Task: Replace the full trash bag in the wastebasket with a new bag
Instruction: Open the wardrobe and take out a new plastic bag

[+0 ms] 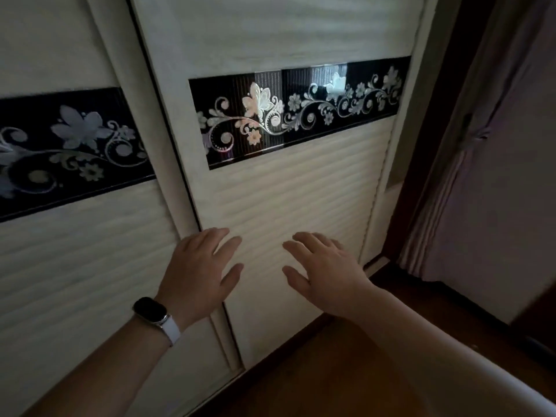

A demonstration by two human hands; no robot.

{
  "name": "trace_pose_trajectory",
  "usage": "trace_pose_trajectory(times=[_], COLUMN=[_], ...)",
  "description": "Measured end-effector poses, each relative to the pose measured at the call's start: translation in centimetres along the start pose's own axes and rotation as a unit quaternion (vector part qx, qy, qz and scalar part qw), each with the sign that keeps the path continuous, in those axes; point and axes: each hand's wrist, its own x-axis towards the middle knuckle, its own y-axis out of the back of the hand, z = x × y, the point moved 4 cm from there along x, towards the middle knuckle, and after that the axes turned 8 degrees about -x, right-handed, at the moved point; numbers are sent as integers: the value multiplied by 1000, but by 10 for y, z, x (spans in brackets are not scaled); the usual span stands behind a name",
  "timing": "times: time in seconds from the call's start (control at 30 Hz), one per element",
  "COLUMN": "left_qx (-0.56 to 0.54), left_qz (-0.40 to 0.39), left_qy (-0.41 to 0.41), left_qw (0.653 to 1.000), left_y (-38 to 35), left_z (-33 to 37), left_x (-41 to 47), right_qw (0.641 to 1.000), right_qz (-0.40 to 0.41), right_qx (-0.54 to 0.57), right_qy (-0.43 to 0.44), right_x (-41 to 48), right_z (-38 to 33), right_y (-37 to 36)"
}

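No wastebasket and no trash bag are in view. My left hand (197, 273), with a dark watch on a white strap at the wrist, is held out with its fingers spread in front of a cream sliding wardrobe door (301, 200). My right hand (323, 270) is beside it, fingers also spread, over the same ribbed door panel. Both hands hold nothing. Whether the palms touch the door I cannot tell.
A second sliding door (75, 251) stands to the left, overlapped by the first. Each carries a black band with a floral pattern (294, 112). A dark wooden floor (316, 371) runs below. A pale purple curtain (496, 176) hangs at the right.
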Motion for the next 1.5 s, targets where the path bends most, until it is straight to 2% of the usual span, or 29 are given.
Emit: trace_pose_trajectory(times=[0.3, 0.5, 0.7, 0.87, 0.97, 1.17, 1.37, 1.5], left_qx=[92, 154, 207, 222, 249, 237, 214, 200], left_qz=[82, 130, 232, 314, 327, 358, 372, 373], left_qy=[117, 123, 88, -12, -68, -108, -130, -135], left_qw=[985, 972, 946, 923, 909, 897, 894, 896], left_y=[18, 47, 79, 99, 109, 109, 102, 95], left_z=[-33, -57, -93, -114, -129, -149, -155, -155], left_x=[85, 111, 146, 182, 201, 217, 226, 232], right_qw=[990, 974, 934, 899, 881, 846, 799, 784], right_qz=[65, 132, 276, 372, 416, 488, 570, 594], right_qx=[11, 55, 85, 80, 58, 5, -42, -49], right_qy=[122, 177, 209, 218, 218, 215, 186, 176], right_x=[130, 191, 243, 282, 303, 335, 361, 367], right_z=[66, 54, 35, 20, 12, 3, 4, 9], right_y=[9, 24, 61, 90, 99, 89, 68, 61])
